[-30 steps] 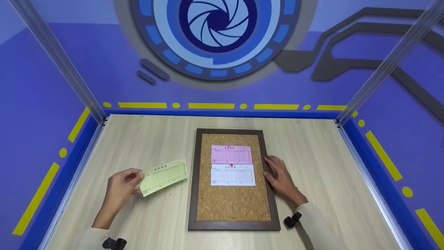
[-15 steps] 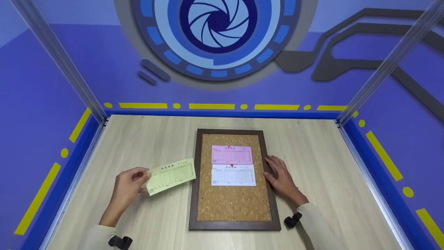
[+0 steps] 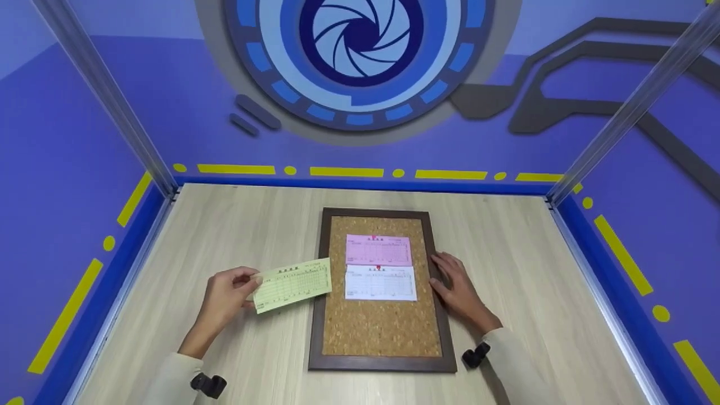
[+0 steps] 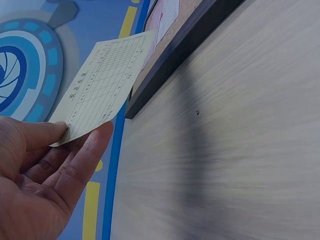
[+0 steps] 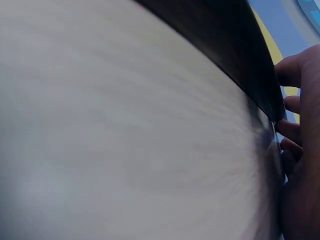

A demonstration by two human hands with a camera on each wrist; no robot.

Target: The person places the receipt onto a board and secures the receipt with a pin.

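In the head view, my left hand pinches the left end of a yellow receipt slip between thumb and fingers. The slip is tilted, its right end over the left frame edge of a corkboard. In the left wrist view, the slip is raised off the table. Two more slips lie on the cork: a pink slip above a white slip, each with a red pushpin at its top. My right hand rests its fingers against the board's right edge; the right wrist view shows those fingers at the dark frame.
The corkboard lies flat on a pale wood-grain table. Blue-purple printed walls with yellow dashes enclose the back and sides. Metal posts stand at the far corners. Small black devices are strapped to both wrists.
My left hand has moved right with the yellow receipt slip, bringing its right end from beside the board to over the frame. The right hand has stayed at the board's edge.
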